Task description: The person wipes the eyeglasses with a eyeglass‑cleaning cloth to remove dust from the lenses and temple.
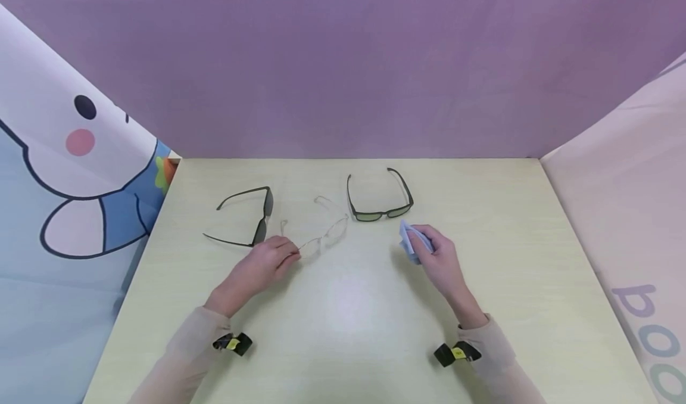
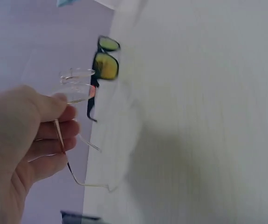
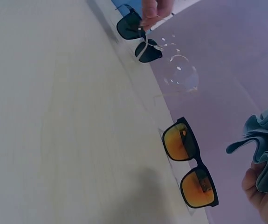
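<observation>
Grips clear glasses [image 1: 321, 240] mid-frame with left hand [image 1: 264, 266], cloth [image 1: 407, 241] with right hand [image 1: 442, 262]; likely readies wiping, needs both together.

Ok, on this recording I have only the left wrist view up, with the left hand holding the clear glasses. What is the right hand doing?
Observer: The right hand grips a bunched blue cloth.
Operator: I can make out one arm of the yellow-looking sunglasses. Is the other out too?
Observer: Yes, the head view shows both arms unfolded, pointing away from the person.
Operator: And what lies to the left of the clear glasses?
Observer: In the head view, a pair of dark-lensed sunglasses, its arms unfolded and pointing left.
</observation>
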{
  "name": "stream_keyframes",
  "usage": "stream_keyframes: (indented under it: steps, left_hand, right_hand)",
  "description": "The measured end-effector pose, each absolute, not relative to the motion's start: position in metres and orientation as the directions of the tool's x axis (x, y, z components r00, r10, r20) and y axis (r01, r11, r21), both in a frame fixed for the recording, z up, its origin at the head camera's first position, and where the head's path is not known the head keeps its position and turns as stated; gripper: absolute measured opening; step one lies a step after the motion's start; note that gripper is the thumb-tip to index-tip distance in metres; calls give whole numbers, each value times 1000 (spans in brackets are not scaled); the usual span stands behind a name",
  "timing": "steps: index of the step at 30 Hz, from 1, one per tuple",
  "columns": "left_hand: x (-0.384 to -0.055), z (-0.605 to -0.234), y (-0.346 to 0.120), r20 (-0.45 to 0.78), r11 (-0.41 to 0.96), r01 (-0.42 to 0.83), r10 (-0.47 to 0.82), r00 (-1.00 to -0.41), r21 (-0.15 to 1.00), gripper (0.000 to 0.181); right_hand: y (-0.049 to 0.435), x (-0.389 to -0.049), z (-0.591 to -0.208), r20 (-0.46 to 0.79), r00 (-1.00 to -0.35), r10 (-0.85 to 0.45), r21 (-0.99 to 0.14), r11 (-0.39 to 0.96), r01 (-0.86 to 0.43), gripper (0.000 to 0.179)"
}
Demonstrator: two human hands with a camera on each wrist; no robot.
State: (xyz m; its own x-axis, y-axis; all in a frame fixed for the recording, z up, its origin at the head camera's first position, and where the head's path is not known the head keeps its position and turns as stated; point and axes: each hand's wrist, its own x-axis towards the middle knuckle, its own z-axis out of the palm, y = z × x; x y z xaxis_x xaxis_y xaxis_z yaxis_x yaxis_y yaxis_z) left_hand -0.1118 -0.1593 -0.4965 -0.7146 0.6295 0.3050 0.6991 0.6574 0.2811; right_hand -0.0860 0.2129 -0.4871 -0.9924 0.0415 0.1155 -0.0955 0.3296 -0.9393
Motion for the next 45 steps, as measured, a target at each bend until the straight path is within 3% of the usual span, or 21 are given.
stream_keyframes:
  steps: [5, 11, 16, 20, 27, 30, 37, 43, 45]
  left_hand:
    - [-103, -492, -146, 393, 616, 645, 512, -764, 451, 5]
    - [-88, -481, -130, 324, 507, 477, 364, -873, 718, 3]
    - [-78, -474, -111, 286, 349, 387, 308, -908, 853, 6]
    - [-70, -470, -96, 318, 276, 401, 300, -899, 874, 7]
    - [-60, -462, -76, 406, 199, 470, 291, -866, 860, 11]
    - [-57, -458, -72, 430, 183, 488, 282, -858, 853, 11]
    - [-55, -451, -68, 447, 186, 503, 274, -851, 844, 15]
    - [-55, -448, -66, 421, 175, 485, 306, -854, 857, 12]
    - [-55, -448, -65, 419, 163, 479, 302, -856, 862, 13]
  right_hand:
    - [199, -84, -481, 200, -980, 18, -931, 316, -184, 14]
    - [181, -80, -474, 274, -961, -45, -924, 263, -276, 15]
    - [163, -77, -466, 361, -929, -84, -898, 238, -370, 25]
    - [150, -76, -459, 478, -871, -115, -837, 243, -491, 27]
    - [134, -76, -448, 695, -696, -179, -614, 356, -705, 15]
    - [131, -74, -446, 747, -639, -183, -537, 400, -743, 24]
    - [128, -70, -446, 851, -413, -326, -243, 453, -858, 24]
    - [134, -77, -440, 857, -472, -208, -316, 513, -799, 27]
    - [134, -76, -440, 858, -464, -221, -301, 516, -802, 27]
